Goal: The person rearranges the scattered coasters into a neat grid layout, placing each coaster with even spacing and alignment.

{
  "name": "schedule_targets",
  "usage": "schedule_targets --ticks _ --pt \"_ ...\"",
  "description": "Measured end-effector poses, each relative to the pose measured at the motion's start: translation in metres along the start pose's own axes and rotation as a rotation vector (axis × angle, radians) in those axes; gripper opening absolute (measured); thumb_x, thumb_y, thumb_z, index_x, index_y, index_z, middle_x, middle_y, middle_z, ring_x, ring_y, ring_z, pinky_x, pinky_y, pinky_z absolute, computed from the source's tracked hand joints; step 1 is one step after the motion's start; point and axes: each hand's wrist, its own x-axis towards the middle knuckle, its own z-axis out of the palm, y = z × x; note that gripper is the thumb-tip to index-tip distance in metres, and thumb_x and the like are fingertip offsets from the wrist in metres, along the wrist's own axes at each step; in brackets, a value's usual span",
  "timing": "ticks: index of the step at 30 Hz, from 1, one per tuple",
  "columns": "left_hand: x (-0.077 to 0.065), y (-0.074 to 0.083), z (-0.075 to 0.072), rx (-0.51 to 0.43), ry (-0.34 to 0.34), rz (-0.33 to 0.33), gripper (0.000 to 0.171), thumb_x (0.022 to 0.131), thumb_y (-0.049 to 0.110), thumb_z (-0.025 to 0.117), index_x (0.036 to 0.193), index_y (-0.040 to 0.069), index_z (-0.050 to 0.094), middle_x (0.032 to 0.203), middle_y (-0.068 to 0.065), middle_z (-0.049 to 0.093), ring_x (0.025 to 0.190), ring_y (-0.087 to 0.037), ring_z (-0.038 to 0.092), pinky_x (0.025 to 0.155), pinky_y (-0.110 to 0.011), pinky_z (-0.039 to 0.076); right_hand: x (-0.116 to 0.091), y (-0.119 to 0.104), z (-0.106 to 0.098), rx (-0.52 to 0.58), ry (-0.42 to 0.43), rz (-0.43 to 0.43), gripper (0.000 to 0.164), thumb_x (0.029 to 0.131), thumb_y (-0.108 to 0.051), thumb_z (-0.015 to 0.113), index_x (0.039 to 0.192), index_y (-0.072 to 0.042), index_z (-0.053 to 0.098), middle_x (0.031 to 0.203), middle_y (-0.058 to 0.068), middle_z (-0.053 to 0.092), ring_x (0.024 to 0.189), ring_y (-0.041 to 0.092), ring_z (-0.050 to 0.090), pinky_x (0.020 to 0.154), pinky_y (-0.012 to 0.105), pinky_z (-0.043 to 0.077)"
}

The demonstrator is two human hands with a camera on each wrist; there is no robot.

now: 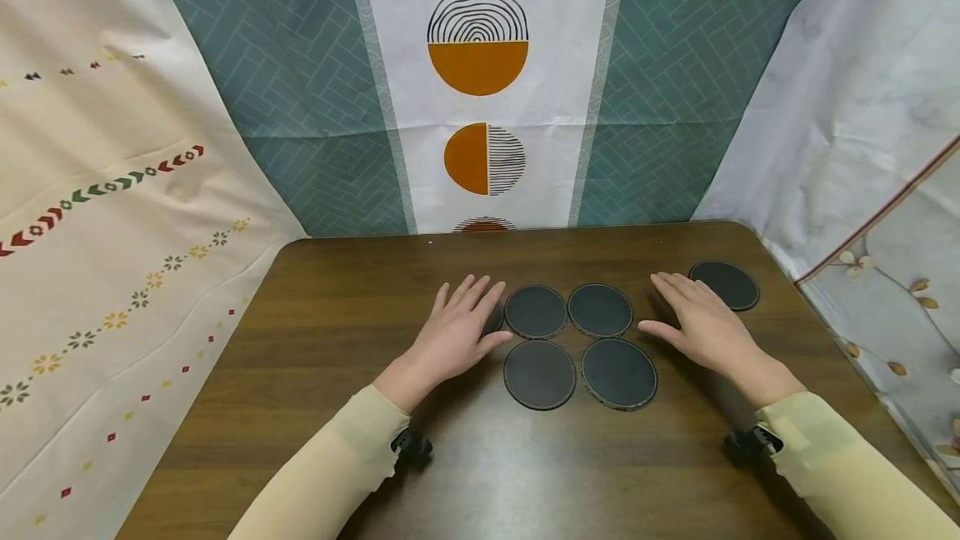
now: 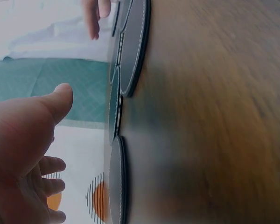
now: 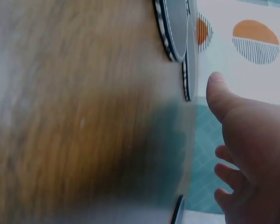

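Several round black coasters with stitched rims lie flat on the wooden table. Two sit side by side at the back, a left one (image 1: 536, 312) and a right one (image 1: 600, 310). In front of them are a greyer coaster (image 1: 539, 374) and a darker coaster (image 1: 619, 373). My left hand (image 1: 459, 336), fingers spread, is raised over another coaster (image 1: 492, 321), hiding most of it. At the right, my right hand (image 1: 701, 323) has straight fingers and thumb out, beside a separate coaster (image 1: 726, 285). Both wrist views show a gap between palm and tabletop; neither hand holds anything.
The brown wooden table (image 1: 300, 407) ends at a back edge against a green and white patterned cloth (image 1: 315, 65). A cream embroidered cloth (image 1: 112, 257) hangs along the left side, a pale floral cloth (image 1: 862, 190) along the right. Dark wrist devices sit at both cuffs.
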Motion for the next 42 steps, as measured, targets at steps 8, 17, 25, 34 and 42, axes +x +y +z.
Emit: schedule_targets --ticks 8,17,25,34,42 --pt "0.013 0.015 0.001 -0.005 -0.011 0.011 0.085 0.109 0.060 0.063 0.176 0.019 0.032 0.177 -0.016 0.035 0.166 -0.040 0.027 0.131 -0.069 0.015 -0.009 0.019 -0.003 -0.012 0.022 0.022 0.091 0.101 -0.049 0.081 0.163 0.007 0.045 0.164 0.035 0.043 0.151 0.056 0.040 0.124 0.069 0.029" --pt "0.024 0.029 0.004 0.001 -0.010 0.053 0.085 0.109 0.061 0.061 0.176 0.018 0.031 0.178 -0.016 0.034 0.166 -0.039 0.027 0.130 -0.070 0.019 -0.017 0.040 -0.005 -0.025 0.032 0.049 0.094 0.100 -0.049 0.081 0.163 0.010 0.044 0.164 0.036 0.041 0.151 0.056 0.038 0.123 0.070 0.030" --pt "0.030 0.039 0.005 -0.005 -0.016 0.066 0.084 0.109 0.060 0.061 0.176 0.019 0.031 0.178 -0.016 0.034 0.166 -0.038 0.026 0.131 -0.069 0.018 -0.022 0.061 -0.008 -0.027 0.013 0.113 0.097 0.101 -0.051 0.080 0.164 0.012 0.040 0.164 0.040 0.038 0.150 0.062 0.034 0.124 0.073 0.025" --pt "0.037 0.049 0.009 0.011 -0.021 0.095 0.084 0.109 0.062 0.059 0.176 0.019 0.031 0.178 -0.014 0.034 0.167 -0.036 0.025 0.130 -0.069 0.017 -0.029 0.084 -0.010 -0.017 -0.014 0.194 0.102 0.103 -0.055 0.076 0.166 0.013 0.033 0.163 0.045 0.034 0.150 0.065 0.030 0.123 0.074 0.024" --pt "0.041 0.060 0.011 0.020 -0.040 0.111 0.084 0.110 0.062 0.059 0.176 0.019 0.031 0.178 -0.014 0.033 0.167 -0.035 0.024 0.131 -0.069 0.016 -0.034 0.101 -0.010 -0.002 -0.011 0.244 0.103 0.104 -0.054 0.076 0.166 0.015 0.031 0.164 0.046 0.030 0.147 0.067 0.030 0.115 0.079 0.028"
